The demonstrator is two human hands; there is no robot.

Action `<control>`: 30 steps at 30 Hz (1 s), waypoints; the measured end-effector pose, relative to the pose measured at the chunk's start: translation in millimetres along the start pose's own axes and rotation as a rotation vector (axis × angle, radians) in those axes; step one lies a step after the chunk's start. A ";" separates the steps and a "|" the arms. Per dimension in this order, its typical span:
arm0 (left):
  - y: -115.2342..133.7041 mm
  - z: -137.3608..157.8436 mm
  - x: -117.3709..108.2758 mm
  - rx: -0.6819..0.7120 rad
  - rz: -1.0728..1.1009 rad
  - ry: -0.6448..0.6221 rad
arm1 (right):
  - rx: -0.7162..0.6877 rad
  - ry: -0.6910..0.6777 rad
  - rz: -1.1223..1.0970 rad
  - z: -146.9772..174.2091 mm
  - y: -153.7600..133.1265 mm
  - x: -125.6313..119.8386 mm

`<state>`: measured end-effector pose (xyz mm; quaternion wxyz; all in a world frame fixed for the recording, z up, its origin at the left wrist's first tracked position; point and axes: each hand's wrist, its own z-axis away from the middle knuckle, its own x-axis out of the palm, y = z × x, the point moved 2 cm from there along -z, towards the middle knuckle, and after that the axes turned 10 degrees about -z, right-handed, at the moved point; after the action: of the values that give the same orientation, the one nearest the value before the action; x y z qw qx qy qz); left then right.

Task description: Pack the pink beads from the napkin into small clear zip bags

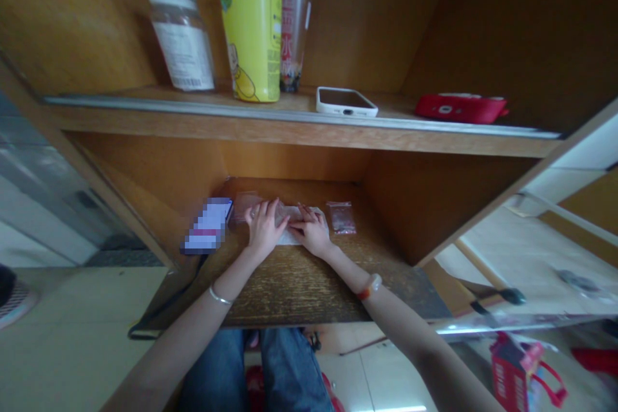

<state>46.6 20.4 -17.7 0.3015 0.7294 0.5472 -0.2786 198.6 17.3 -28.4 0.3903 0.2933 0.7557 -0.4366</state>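
My left hand [265, 230] lies on the brown desk top [299, 280], its fingers stretched out and slightly spread at the left end of a thin white sheet [288, 237]. My right hand [313, 234] rests on the right part of this sheet, fingers extended and thumb pointing toward the left hand. The thumbs of both hands are close together. What lies beneath the fingers is hidden. A clear plastic packet [246, 199] is just behind my left hand. To the right of my right hand lies a small zip bag [342, 217] with reddish contents at its bottom.
A phone [208, 226] with a lit, blurred screen leans at left, its cable [181, 296] trailing over the edge. The shelf above holds a white-capped jar [182, 45], yellow bottle [253, 32], tumbler [295, 19], white phone [346, 102] and red case [461, 108].
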 end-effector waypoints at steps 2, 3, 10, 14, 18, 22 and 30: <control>0.0 -0.2 -0.1 0.001 -0.007 -0.004 | 0.006 0.023 -0.012 -0.9 0.7 -0.8; 0.0 -0.2 -0.1 0.004 -0.013 -0.006 | 0.017 0.046 -0.018 -1.3 1.4 -1.5; 0.7 -0.3 0.4 0.009 -0.014 -0.013 | 0.037 0.049 0.003 -1.7 5.4 1.4; 1.1 -0.3 0.3 0.016 0.004 -0.030 | 0.032 0.051 -0.013 -1.8 4.7 1.2; 2.3 -0.1 0.1 0.051 0.027 -0.050 | 0.064 0.065 -0.024 -2.1 4.8 -0.3; 3.1 0.4 1.0 0.098 0.029 -0.094 | 0.064 0.094 -0.059 -3.4 5.1 -0.5; 5.2 2.0 2.3 0.180 0.023 -0.139 | 0.108 0.401 -0.234 -2.3 5.4 -9.4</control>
<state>52.0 19.3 -20.0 0.2751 0.7386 0.4894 -0.3732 207.0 20.8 -22.0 0.1627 0.3051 0.8224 -0.4518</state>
